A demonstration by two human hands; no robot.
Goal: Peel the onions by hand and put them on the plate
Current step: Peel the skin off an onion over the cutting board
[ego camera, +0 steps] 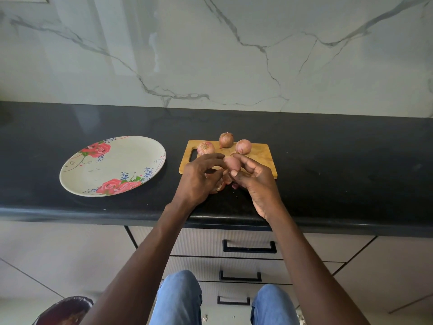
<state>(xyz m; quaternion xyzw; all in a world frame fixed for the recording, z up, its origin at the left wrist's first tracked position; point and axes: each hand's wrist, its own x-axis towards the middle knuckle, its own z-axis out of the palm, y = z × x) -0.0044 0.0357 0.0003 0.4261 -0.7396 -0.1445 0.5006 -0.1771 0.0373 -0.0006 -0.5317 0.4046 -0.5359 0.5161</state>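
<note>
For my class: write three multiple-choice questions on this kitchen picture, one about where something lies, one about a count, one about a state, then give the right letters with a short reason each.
1. Where does the round floral plate lie in relation to the rectangular wooden cutting board?
A. On top of it
B. To its left on the black countertop
C. Behind it, against the marble wall

2. How many unpeeled brown-skinned onions rest at the board's far edge?
A. One
B. Three
C. Five

3. What is the state of the plate?
A. Piled with peeled onions
B. Turned upside down
C. Holding no onions

Answers:
1 B: the plate sits apart from the board, to its left.
2 B: onions show at and.
3 C: its patterned face is bare, while the left hand and right hand hold the pinkish onion being peeled.
</note>
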